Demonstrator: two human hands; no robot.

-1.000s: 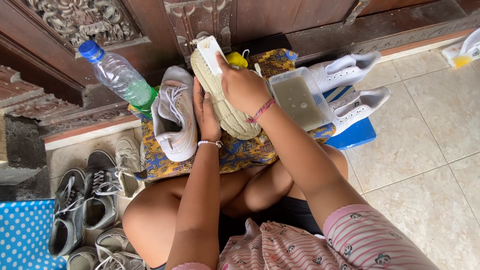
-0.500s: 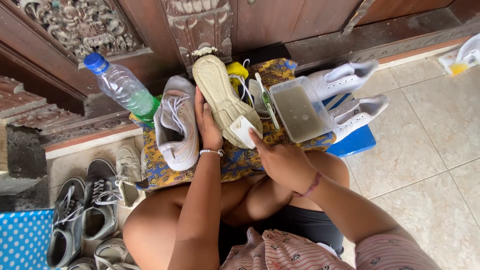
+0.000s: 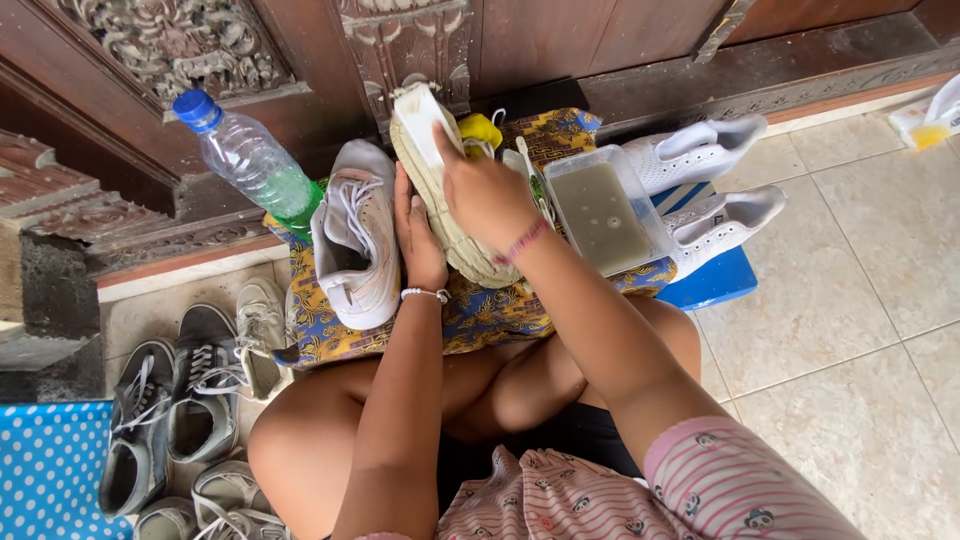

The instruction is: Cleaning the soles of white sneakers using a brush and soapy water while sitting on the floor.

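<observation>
A dirty cream-soled shoe [image 3: 437, 205] stands on its side, sole up, over a patterned yellow-blue cloth [image 3: 500, 310]. My left hand [image 3: 418, 235] grips it from the left side, a bead bracelet on the wrist. My right hand [image 3: 487, 190] presses a white sponge block [image 3: 424, 115] against the far end of the sole. A second pale sneaker [image 3: 358, 235] lies upright just left of my left hand. My bare knees are folded below the cloth.
A clear plastic tub of murky water [image 3: 603, 212] sits right of the shoe, with a yellow object [image 3: 482, 130] behind. A plastic bottle [image 3: 250, 160] leans at the back left. Two white sneakers [image 3: 715, 180] rest on a blue board. Grey shoes [image 3: 175, 400] crowd the left floor.
My right hand has moved from the near end of the sole, close to my lap, up to its far end with the white block. The left hand keeps its grip.
</observation>
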